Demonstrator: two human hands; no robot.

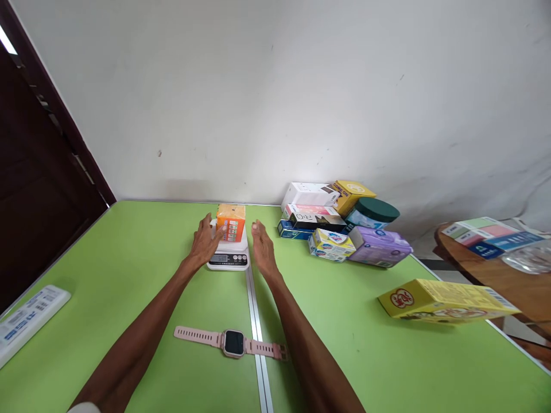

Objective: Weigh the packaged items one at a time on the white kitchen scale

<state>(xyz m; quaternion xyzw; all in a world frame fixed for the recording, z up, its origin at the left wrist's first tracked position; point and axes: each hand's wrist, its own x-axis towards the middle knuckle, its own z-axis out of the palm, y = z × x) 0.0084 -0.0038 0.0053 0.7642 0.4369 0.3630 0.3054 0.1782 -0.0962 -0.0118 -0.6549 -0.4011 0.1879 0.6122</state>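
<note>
Fingers loosely spread on our left hand (204,245), close together on our right hand (263,250), we best let the orange box (231,222) sit level, unpressed, on the scale (236,247).

Both arms reach forward, the left hand (205,244) angled inward, thumb extended; the right hand (263,248) stands apart, palm inward, fingers loosely bent.

smooth matt green desk (193,304) with a metal strip (257,338), white plastic kitchen scale (239,249), glossy orange carton (231,222), matt pink watch strap (198,335) (its screen (234,342) glossy black), brown wood-look side table (516,287)
</note>
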